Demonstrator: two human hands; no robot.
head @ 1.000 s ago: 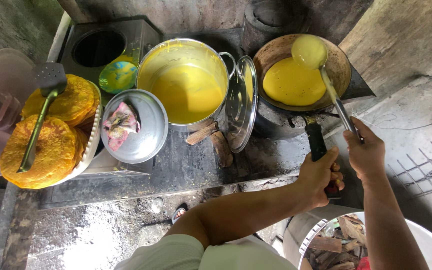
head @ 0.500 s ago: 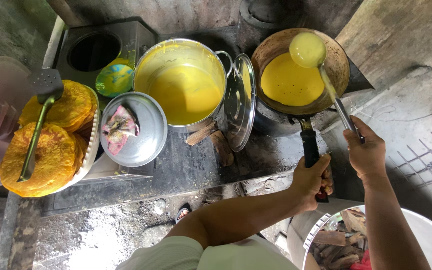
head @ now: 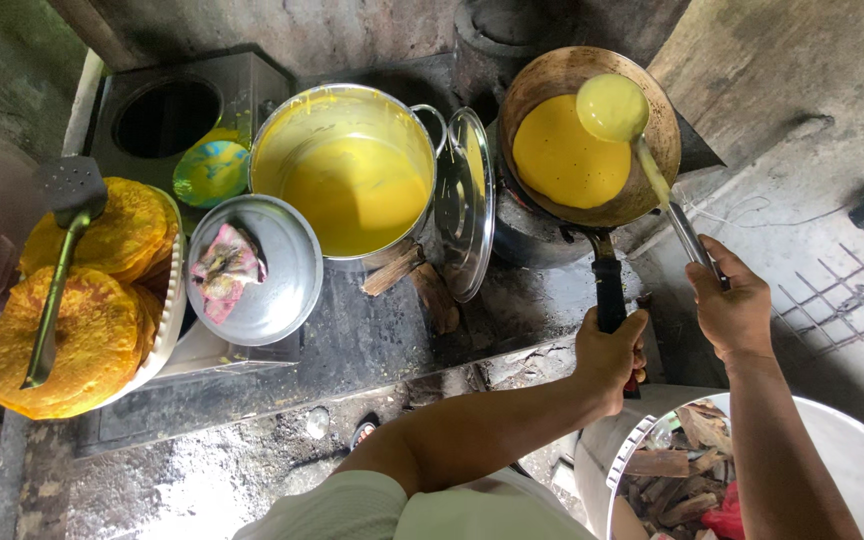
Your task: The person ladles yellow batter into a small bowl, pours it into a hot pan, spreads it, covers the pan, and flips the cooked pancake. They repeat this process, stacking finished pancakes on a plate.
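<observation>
Gripping one pan handle [head: 609, 295] and one ladle [head: 642, 150] — two hands, left [head: 610, 355], right [head: 735, 312] — one batter pot [head: 347, 175]

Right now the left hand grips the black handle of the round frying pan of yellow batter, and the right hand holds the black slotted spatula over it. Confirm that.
Not quite. The left hand does grip the black handle of the round frying pan. But the right hand holds a batter-coated metal ladle over it, not the black slotted spatula, which rests on the stacked yellow flatbreads at far left. The head view shows this.
</observation>
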